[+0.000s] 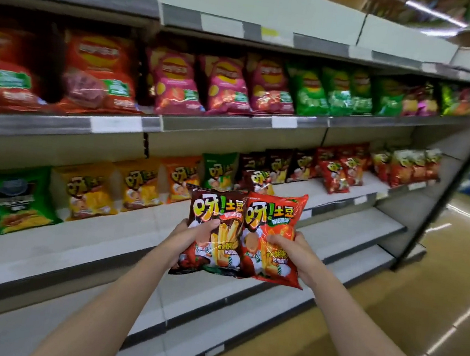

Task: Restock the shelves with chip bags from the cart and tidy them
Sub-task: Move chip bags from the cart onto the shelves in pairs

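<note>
Brown bag (212, 231) in left hand (188, 238), red bag (275, 239) in right hand (292, 251). Each hand grips its own bag, thumb on the front face, fingers behind. Bags side by side, inner edges touching or slightly overlapping, held upright in the air in front of the middle shelf (133, 224).

Only one view, head camera.

Handling, my read: foil bags, air-puffed, light, soft; contents brittle. Slick film, so hold at the lower sides as now and don't squeeze the middle. Should stand on their bottom seam if leaned back.

Room: middle shelf has bare white board straight behind the bags. Matching brown bags (262, 166) sit further back on it and slightly right, matching red bags (338, 172) further right. Yellow bags (114, 189) to the left on the same shelf. Shelf above the middle shelf (234, 124) overhangs, so go in low under its front edge. Shelves below the middle shelf look bare. Cart not in view.
</note>
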A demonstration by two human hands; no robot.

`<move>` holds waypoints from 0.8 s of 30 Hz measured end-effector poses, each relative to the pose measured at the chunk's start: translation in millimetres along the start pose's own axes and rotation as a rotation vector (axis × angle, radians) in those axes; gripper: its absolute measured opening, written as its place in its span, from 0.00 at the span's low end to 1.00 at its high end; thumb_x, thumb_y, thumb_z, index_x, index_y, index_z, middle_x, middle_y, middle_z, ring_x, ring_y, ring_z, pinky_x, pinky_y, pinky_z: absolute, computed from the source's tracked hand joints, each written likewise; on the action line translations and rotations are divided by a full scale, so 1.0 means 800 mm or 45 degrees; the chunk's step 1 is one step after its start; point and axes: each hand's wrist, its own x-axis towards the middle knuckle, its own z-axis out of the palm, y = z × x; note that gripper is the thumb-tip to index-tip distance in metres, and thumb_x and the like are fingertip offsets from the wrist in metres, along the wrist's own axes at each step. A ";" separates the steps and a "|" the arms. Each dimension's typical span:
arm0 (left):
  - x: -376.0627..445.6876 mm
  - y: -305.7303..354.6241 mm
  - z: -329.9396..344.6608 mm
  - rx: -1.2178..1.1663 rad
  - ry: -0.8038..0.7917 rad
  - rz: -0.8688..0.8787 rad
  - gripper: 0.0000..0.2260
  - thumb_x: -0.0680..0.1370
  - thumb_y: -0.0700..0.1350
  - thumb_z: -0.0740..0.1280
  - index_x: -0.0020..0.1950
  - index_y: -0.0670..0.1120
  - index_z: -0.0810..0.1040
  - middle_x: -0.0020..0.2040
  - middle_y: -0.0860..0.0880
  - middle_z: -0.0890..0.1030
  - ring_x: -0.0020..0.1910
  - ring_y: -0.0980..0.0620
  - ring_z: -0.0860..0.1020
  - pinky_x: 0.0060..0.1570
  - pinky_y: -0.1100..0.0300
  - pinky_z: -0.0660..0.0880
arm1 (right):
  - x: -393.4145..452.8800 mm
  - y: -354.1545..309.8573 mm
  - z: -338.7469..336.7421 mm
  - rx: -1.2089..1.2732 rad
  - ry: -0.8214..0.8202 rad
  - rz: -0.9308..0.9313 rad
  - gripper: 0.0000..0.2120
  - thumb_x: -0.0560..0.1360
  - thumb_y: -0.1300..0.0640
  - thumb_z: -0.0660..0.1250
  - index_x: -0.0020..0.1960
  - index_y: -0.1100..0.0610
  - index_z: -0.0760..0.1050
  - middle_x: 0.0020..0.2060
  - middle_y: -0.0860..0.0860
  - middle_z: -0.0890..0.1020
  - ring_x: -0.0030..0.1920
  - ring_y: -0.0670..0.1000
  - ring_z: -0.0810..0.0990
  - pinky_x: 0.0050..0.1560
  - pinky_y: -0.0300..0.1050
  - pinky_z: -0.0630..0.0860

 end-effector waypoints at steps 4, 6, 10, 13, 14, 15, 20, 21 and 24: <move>0.081 0.009 0.049 0.005 -0.083 -0.038 0.45 0.54 0.64 0.80 0.67 0.50 0.71 0.55 0.45 0.84 0.48 0.42 0.84 0.53 0.42 0.79 | 0.047 -0.007 -0.054 -0.002 0.138 0.019 0.25 0.71 0.54 0.73 0.61 0.54 0.62 0.54 0.56 0.80 0.52 0.58 0.82 0.57 0.59 0.78; 0.120 0.018 0.073 0.023 -0.135 -0.056 0.45 0.54 0.65 0.80 0.67 0.50 0.71 0.54 0.45 0.84 0.48 0.43 0.84 0.53 0.42 0.79 | 0.072 -0.014 -0.080 -0.003 0.186 0.042 0.28 0.71 0.53 0.74 0.63 0.55 0.61 0.54 0.57 0.79 0.51 0.58 0.82 0.56 0.58 0.79; 0.197 0.042 0.120 0.053 -0.239 -0.008 0.46 0.53 0.65 0.80 0.67 0.51 0.72 0.55 0.47 0.84 0.48 0.45 0.84 0.53 0.44 0.79 | 0.120 -0.030 -0.130 0.048 0.279 0.048 0.30 0.71 0.54 0.74 0.65 0.56 0.59 0.55 0.57 0.79 0.51 0.57 0.82 0.51 0.54 0.80; 0.241 0.049 0.156 0.061 -0.300 0.003 0.44 0.55 0.63 0.80 0.67 0.50 0.73 0.54 0.47 0.84 0.49 0.45 0.84 0.54 0.44 0.79 | 0.148 -0.030 -0.161 0.093 0.356 0.057 0.31 0.71 0.54 0.74 0.65 0.56 0.60 0.55 0.57 0.79 0.50 0.57 0.82 0.51 0.54 0.80; 0.254 0.048 0.168 0.057 -0.329 0.000 0.43 0.55 0.62 0.80 0.66 0.50 0.73 0.54 0.47 0.84 0.49 0.45 0.84 0.54 0.45 0.79 | 0.157 -0.029 -0.172 0.103 0.377 0.072 0.31 0.70 0.53 0.74 0.65 0.56 0.60 0.55 0.57 0.79 0.51 0.57 0.82 0.52 0.56 0.80; 0.269 0.044 0.178 0.053 -0.334 -0.014 0.42 0.55 0.62 0.80 0.66 0.50 0.73 0.54 0.47 0.84 0.49 0.45 0.84 0.54 0.46 0.79 | 0.165 -0.026 -0.183 0.112 0.394 0.086 0.31 0.70 0.53 0.75 0.65 0.56 0.60 0.55 0.57 0.79 0.51 0.58 0.82 0.54 0.57 0.80; 0.328 0.020 0.233 0.057 -0.350 -0.123 0.34 0.60 0.62 0.79 0.62 0.51 0.74 0.55 0.46 0.83 0.50 0.45 0.84 0.55 0.45 0.79 | 0.199 -0.011 -0.237 0.156 0.442 0.144 0.30 0.70 0.55 0.75 0.64 0.55 0.61 0.55 0.57 0.79 0.50 0.58 0.83 0.53 0.58 0.80; 0.341 0.014 0.244 0.066 -0.366 -0.150 0.36 0.60 0.62 0.80 0.63 0.51 0.74 0.56 0.46 0.83 0.50 0.45 0.84 0.55 0.45 0.79 | 0.207 -0.006 -0.248 0.162 0.452 0.161 0.29 0.70 0.55 0.75 0.64 0.55 0.61 0.54 0.57 0.79 0.50 0.58 0.83 0.52 0.58 0.80; 0.364 0.005 0.280 0.080 -0.425 -0.134 0.40 0.58 0.63 0.80 0.66 0.51 0.73 0.56 0.48 0.83 0.52 0.47 0.83 0.56 0.47 0.78 | 0.236 0.012 -0.284 0.150 0.460 0.199 0.30 0.70 0.54 0.75 0.64 0.55 0.62 0.54 0.57 0.79 0.49 0.58 0.83 0.50 0.56 0.81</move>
